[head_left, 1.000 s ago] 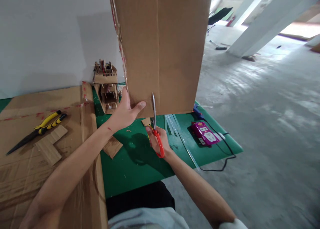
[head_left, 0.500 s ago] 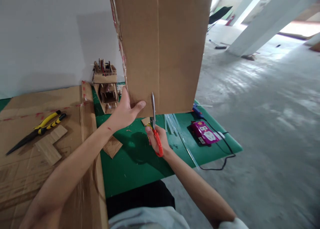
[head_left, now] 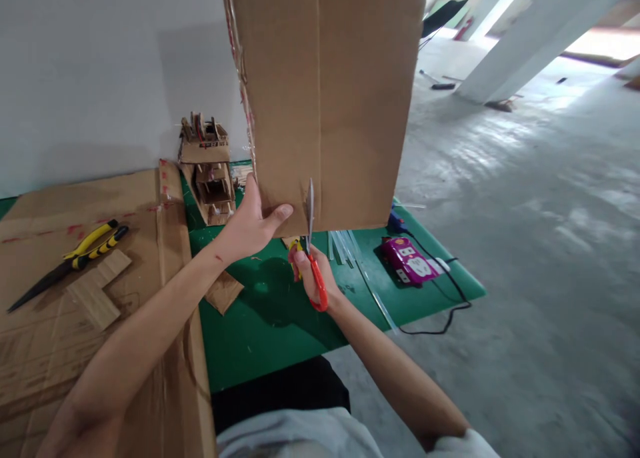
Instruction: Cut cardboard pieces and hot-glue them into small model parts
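A large cardboard sheet [head_left: 360,105] stands upright before me, its lower edge above the green table. My left hand [head_left: 257,221] grips it at the lower left corner, thumb on the near face and fingers hidden behind. In my right hand [head_left: 316,275] are scissors [head_left: 319,281] with red handles, fingers wrapped round the grips. One blade shows in front of the sheet near the bottom edge, left of the vertical crease; the other blade is mostly hidden behind. Below the sheet, a small brown cardboard piece [head_left: 225,293] lies on the table.
Long-nose pliers [head_left: 95,245] and an L-shaped cardboard piece [head_left: 100,291] lie on flattened cardboard [head_left: 45,351] at left. A small cardboard structure [head_left: 207,171] stands behind. Clear glue sticks [head_left: 343,248], a purple power strip [head_left: 410,261] and a blue glue gun [head_left: 397,221] are at right.
The scissors and sheet sit slightly further right in view, and the scissor blades look a little more upright. Both hands keep their holds.
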The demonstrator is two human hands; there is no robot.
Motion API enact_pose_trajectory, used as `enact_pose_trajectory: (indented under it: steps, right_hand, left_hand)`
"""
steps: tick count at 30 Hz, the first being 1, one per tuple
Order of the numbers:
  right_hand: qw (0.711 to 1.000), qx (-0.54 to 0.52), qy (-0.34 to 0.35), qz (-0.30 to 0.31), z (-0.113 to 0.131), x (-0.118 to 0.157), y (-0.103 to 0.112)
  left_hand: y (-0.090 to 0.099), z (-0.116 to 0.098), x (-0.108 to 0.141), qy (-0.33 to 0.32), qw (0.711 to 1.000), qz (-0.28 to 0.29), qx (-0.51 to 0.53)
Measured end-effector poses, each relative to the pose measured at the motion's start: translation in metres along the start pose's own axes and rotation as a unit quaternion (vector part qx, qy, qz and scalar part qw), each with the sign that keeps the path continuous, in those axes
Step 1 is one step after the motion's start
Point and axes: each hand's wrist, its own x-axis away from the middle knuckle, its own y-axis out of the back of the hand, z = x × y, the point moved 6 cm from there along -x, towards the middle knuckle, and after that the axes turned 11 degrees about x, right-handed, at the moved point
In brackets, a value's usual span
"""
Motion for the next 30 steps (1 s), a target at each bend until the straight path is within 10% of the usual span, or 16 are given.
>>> enact_pose_trajectory:
  steps: [30]
  right_hand:
    - [0.997,0.038,-0.050,-0.040,-0.008,0.004,0.003]
  left_hand:
    - [-0.007,0.009,0.001,0.016,1.000,0.008,0.001]
